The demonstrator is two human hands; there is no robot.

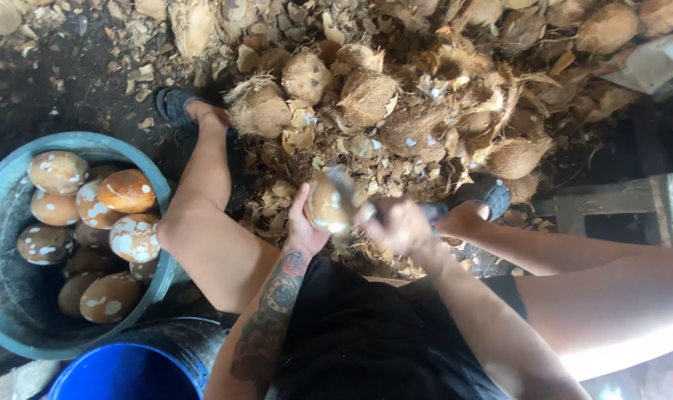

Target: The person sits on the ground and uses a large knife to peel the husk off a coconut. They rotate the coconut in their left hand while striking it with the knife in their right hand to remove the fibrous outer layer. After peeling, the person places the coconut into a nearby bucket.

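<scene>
My left hand (301, 226) cups a partly peeled brown coconut (326, 204) from below, between my knees. My right hand (403, 226), blurred by motion, grips the handle of a blade (345, 185) whose metal lies against the coconut's top. Both forearms reach forward from my lap; the left one carries a tattoo. My bare legs spread to either side, feet in dark sandals.
A heap of husked, fibrous coconuts (366, 96) and shell scraps covers the ground ahead. On the left a teal tub (11, 311) holds several peeled coconuts. A blue bucket (122, 374) stands at the lower left. A wooden frame (610, 204) is at the right.
</scene>
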